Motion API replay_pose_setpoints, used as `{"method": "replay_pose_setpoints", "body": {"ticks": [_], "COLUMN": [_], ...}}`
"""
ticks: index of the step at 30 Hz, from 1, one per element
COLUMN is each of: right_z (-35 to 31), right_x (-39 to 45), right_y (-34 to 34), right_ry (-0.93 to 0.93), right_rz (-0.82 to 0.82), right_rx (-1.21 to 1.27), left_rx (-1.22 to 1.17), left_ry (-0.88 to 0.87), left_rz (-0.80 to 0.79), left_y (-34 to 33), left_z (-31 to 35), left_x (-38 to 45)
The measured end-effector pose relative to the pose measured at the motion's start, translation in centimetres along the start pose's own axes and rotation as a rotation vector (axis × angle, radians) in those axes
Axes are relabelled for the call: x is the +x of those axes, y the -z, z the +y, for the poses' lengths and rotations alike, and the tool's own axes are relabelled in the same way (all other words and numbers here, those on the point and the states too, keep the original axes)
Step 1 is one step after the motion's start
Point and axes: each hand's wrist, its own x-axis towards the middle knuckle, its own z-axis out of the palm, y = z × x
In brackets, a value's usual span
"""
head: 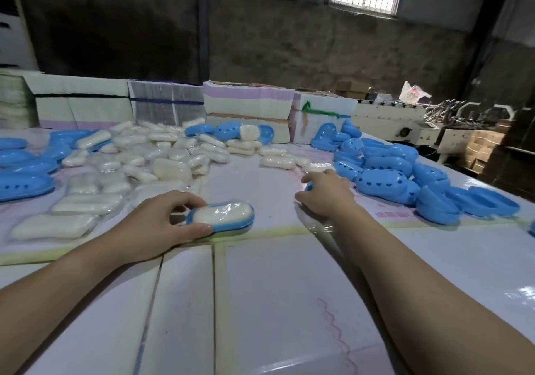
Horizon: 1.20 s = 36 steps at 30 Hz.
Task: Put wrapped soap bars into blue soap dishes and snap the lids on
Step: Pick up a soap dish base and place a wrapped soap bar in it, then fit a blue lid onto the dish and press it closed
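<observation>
A blue soap dish [231,223] lies open on the table in front of me with a wrapped white soap bar [223,212] in it. My left hand [156,224] grips its left end between thumb and fingers. My right hand [324,192] reaches out to the right, its fingers curled over a small blue piece [309,186] that is mostly hidden; I cannot tell what it is. Just right of that hand lies a heap of blue lids with heart-shaped holes [385,183]. A pile of wrapped soap bars [150,160] covers the table's left and middle.
More blue dishes [23,180] lie at the far left edge, and open dish halves [469,206] at the right. Stacks of flat cartons [246,105] wall off the table's back. A machine [399,125] and boxes stand beyond the right edge. The white tabletop [260,302] stretches towards me.
</observation>
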Motion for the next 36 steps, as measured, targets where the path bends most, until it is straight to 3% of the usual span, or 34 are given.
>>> {"method": "replay_pose_setpoints", "body": {"ticks": [6, 11, 14, 19, 24, 36], "right_z": [-1.3, -3.1, -4.2, -6.1, -7.1, -7.8], "right_x": [-0.3, -1.9, -3.4, -5.2, -5.4, -5.4], "right_y": [-0.4, 0.3, 1.0, 0.2, -0.1, -0.8], "right_ry": [0.149, 0.236, 0.374, 0.573, 0.677, 0.792], "right_rz": [0.121, 0.039, -0.115, -0.342, -0.344, -0.367], "right_rx": [0.235, 0.804, 0.948, 0.833, 0.704, 0.664], "left_rx": [0.008, -0.014, -0.057, -0.032, -0.032, -0.044], "left_ry": [0.027, 0.066, 0.092, 0.105, 0.074, -0.016], "left_rz": [0.022, 0.024, 0.027, 0.005, -0.002, -0.015], "left_y": [-0.1, -0.1, -0.1, -0.1, 0.0, 0.1], "left_z": [0.1, 0.1, 0.2, 0.2, 0.1, 0.3], "left_x": [0.0, -0.1, 0.0, 0.2, 0.3, 0.1]}}
